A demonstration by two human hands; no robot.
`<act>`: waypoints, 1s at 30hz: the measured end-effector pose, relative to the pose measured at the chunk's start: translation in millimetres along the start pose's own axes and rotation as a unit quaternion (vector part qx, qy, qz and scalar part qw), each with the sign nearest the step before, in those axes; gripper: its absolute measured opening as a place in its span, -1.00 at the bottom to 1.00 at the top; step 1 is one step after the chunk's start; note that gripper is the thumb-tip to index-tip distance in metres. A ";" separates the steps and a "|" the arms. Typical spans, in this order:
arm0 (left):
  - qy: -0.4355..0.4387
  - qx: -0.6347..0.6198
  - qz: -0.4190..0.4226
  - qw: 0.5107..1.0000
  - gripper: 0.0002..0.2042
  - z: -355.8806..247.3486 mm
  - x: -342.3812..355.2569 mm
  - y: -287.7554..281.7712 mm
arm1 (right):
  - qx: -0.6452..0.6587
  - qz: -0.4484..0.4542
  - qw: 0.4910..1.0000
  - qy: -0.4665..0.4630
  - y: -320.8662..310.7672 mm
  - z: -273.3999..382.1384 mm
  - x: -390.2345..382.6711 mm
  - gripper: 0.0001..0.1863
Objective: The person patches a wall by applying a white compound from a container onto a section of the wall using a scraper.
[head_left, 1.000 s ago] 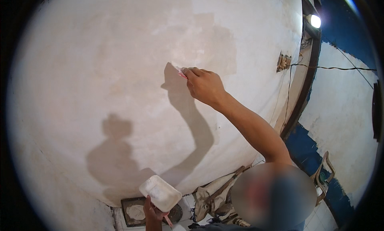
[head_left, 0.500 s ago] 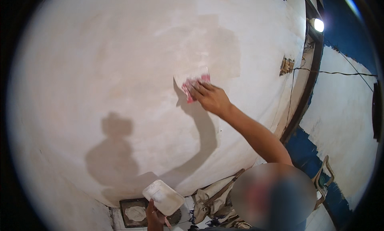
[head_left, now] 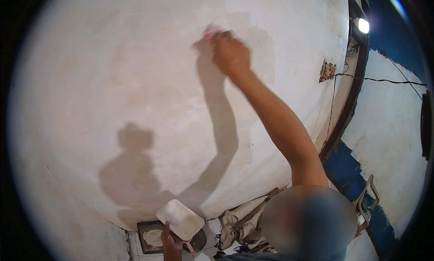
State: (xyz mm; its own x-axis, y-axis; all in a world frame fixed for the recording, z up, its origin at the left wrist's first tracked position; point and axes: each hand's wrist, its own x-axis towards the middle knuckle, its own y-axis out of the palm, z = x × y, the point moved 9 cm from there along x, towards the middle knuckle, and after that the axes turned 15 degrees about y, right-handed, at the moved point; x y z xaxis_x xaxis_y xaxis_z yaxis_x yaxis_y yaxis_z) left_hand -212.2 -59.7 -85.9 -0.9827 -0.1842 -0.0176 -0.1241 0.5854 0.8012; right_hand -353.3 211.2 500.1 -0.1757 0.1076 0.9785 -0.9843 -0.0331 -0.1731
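Observation:
High on the pale, patchy wall (head_left: 149, 80), my right hand (head_left: 231, 55) is closed round a pink putty scraper (head_left: 210, 35) smeared with white. Most of the scraper is covered by the hand, and its blade is blurred against the wall. Low in the picture my left hand (head_left: 171, 246) grips a shallow white rectangular tray (head_left: 181, 220) by its near edge, thumb on the rim. A thin pink strip like a handle (head_left: 189, 248) shows under the tray, beside that hand. Damp-looking darker patches mark the wall near the right hand.
Below the tray, a dark square pan (head_left: 141, 248) with a whitish mass and a round black thing (head_left: 199, 241) rest on the floor. Crumpled cloth (head_left: 239, 227) lies along the wall's foot. A lit lamp (head_left: 361, 25) and loose wire (head_left: 384, 81) are at right. A blurred disc hides the lower right.
My right hand has swept the scraper upward along the wall, the arm stretching higher. My left hand and the tray have shifted only slightly to the left.

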 end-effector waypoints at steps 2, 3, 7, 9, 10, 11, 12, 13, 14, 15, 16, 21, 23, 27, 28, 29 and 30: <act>-0.002 0.004 -0.006 1.000 -0.48 -9.2 -7.7 14.6 | 0.023 -0.001 0.994 -0.103 -13.4 39.0 -34.2 -0.83; -0.007 0.007 -0.009 1.000 -0.49 -12.1 -9.8 17.6 | 0.061 0.038 0.990 -0.118 -20.3 47.6 -38.0 -0.80; -0.015 -0.008 0.033 0.999 -0.50 -3.6 -9.1 20.8 | 0.078 -0.069 0.988 -0.113 -67.8 19.5 29.5 -0.72; -0.041 0.000 0.008 0.999 -0.49 5.3 -9.4 8.1 | 0.054 -0.131 0.982 -0.123 -76.5 -11.4 65.1 -0.70; -0.040 0.002 0.004 0.999 -0.49 2.1 -12.0 10.5 | 0.017 -0.078 0.992 -0.100 -60.8 -24.7 70.2 -0.69; -0.035 0.002 -0.001 0.999 -0.48 -1.1 -14.9 17.5 | -0.023 -0.023 0.996 -0.077 -43.1 -38.1 70.0 -0.69; -0.037 -0.002 -0.003 0.999 -0.47 0.7 -17.9 24.6 | 0.017 -0.071 0.988 -0.136 -30.6 -51.8 42.8 -0.68; -0.047 -0.005 -0.004 0.999 -0.47 6.6 -16.6 25.3 | 0.057 -0.116 0.973 -0.193 -20.1 -63.5 3.9 -0.68; -0.029 0.005 0.009 1.000 -0.47 2.6 -12.5 16.0 | 0.070 -0.060 0.978 -0.185 -2.2 -52.2 -36.3 -0.68; -0.015 0.012 0.024 1.000 -0.46 2.0 -9.7 8.3 | 0.078 -0.004 0.980 -0.183 1.6 -37.7 -85.3 -0.67; -0.023 0.011 0.028 0.999 -0.42 -0.4 -10.3 3.7 | 0.050 0.130 0.981 -0.132 4.2 -24.2 -125.0 -0.65; -0.043 -0.058 0.025 0.997 -0.48 13.8 3.3 -1.8 | 0.312 0.256 0.905 0.134 -63.6 -10.0 -270.3 -0.71; -0.072 -0.048 0.030 0.996 -0.50 20.1 4.8 10.9 | 0.353 0.405 0.788 0.301 -40.2 -17.1 -337.7 -0.75; -0.069 -0.050 0.020 0.996 -0.57 39.3 13.9 12.8 | 0.459 0.437 0.619 0.464 -21.7 -20.6 -433.8 -0.80; -0.069 -0.048 0.006 0.996 -0.57 37.9 10.5 17.4 | 0.396 0.507 0.624 0.444 -18.5 -17.2 -449.3 -0.79; -0.067 -0.018 -0.007 0.998 -0.62 32.7 7.6 25.0 | 0.332 0.571 0.626 0.415 -14.9 -12.6 -461.3 -0.78; -0.067 0.011 -0.019 0.998 -0.68 29.8 4.3 26.8 | 0.332 0.578 0.620 0.414 -14.0 -9.7 -466.7 -0.78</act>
State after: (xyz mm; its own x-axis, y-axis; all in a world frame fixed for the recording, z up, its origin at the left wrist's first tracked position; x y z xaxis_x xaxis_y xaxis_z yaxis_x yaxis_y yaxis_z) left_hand -223.8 -21.3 -82.3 -0.9866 -0.1003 -0.1285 -0.1630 0.5970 0.7855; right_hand -257.7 171.0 44.8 -0.9758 0.0948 -0.1969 -0.0200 -0.9359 -0.3517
